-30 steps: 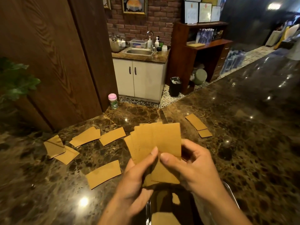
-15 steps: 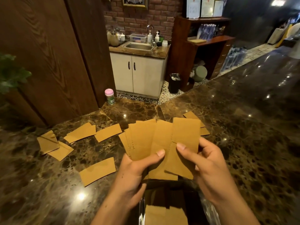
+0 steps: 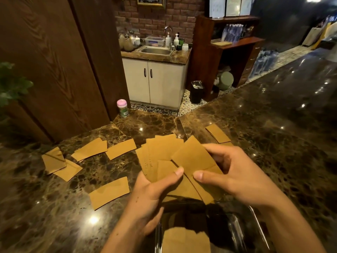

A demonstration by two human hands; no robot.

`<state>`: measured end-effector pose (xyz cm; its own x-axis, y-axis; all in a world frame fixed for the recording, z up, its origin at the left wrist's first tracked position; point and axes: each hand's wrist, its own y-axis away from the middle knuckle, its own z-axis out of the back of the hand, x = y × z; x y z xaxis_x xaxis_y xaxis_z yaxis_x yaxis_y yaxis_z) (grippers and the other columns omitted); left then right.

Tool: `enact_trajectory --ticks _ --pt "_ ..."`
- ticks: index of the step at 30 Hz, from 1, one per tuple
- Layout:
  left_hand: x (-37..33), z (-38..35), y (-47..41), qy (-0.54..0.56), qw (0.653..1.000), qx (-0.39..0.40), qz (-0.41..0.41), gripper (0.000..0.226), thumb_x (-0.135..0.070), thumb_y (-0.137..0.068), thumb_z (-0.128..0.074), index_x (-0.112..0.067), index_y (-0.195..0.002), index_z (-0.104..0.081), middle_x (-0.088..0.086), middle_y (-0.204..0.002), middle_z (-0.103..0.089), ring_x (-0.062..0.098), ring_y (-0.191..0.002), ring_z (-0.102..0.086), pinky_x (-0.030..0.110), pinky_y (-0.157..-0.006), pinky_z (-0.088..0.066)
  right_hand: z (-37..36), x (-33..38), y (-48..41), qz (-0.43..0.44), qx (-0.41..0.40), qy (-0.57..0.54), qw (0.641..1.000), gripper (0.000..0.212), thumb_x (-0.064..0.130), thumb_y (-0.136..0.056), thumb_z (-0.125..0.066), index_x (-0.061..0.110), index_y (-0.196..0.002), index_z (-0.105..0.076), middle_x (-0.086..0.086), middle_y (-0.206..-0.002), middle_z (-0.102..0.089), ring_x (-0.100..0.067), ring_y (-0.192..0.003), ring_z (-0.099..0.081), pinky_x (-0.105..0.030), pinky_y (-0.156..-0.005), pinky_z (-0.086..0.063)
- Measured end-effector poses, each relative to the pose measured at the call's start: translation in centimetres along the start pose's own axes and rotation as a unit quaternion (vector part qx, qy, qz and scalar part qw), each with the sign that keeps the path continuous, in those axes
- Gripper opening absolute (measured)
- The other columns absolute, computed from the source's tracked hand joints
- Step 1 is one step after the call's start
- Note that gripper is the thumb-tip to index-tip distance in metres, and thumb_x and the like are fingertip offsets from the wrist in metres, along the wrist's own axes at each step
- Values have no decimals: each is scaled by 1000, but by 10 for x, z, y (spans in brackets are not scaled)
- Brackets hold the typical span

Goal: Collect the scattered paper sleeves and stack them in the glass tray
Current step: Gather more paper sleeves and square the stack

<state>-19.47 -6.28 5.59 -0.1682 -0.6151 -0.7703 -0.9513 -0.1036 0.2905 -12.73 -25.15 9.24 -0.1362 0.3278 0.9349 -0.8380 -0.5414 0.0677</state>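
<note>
Both hands hold a fanned bunch of brown paper sleeves (image 3: 164,154) above the glass tray (image 3: 255,232) at the bottom centre. My left hand (image 3: 155,194) pinches the fan's lower left with the thumb on top. My right hand (image 3: 235,174) grips the front sleeve (image 3: 193,157) on the right, tilted across the others. A few sleeves (image 3: 184,240) lie inside the tray. Loose sleeves lie on the marble counter: one (image 3: 109,192) near left, one (image 3: 121,148) further back, a pair (image 3: 90,149), a pile (image 3: 58,163) at far left, and more (image 3: 218,133) behind my right hand.
The dark marble counter (image 3: 273,143) stretches away to the right. A small jar with a pink lid (image 3: 122,108) stands at its far edge by a wooden wall panel (image 3: 54,70). A leafy plant (image 3: 11,84) is at the left edge. Beyond the counter are a sink cabinet and shelves.
My right hand has pulled the front sleeve down and tilted it across the fan. Both hands and the bunch have come lower toward the tray, and the view has shifted slightly.
</note>
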Motion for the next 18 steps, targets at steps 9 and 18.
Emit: enact_trajectory --ticks 9,18 --pt "-8 -1 4 47 998 -45 -22 51 -9 -75 -79 -4 -122 -58 27 -113 -71 40 -100 -72 54 -82 -60 -16 -12 1 -26 28 -36 999 39 22 -85 -80 29 -122 -70 6 -110 -78 -12 -102 -74 -32 -83 -62" --pt "-7 4 8 31 997 -56 -48 46 -9 -74 -73 -13 -118 -62 10 -98 -79 25 -88 -77 36 -63 -62 -10 -19 0 2 -81 -251 964 39 14 -85 -77 9 -123 -69 -11 -111 -79 -24 -101 -77 -31 -75 -63"
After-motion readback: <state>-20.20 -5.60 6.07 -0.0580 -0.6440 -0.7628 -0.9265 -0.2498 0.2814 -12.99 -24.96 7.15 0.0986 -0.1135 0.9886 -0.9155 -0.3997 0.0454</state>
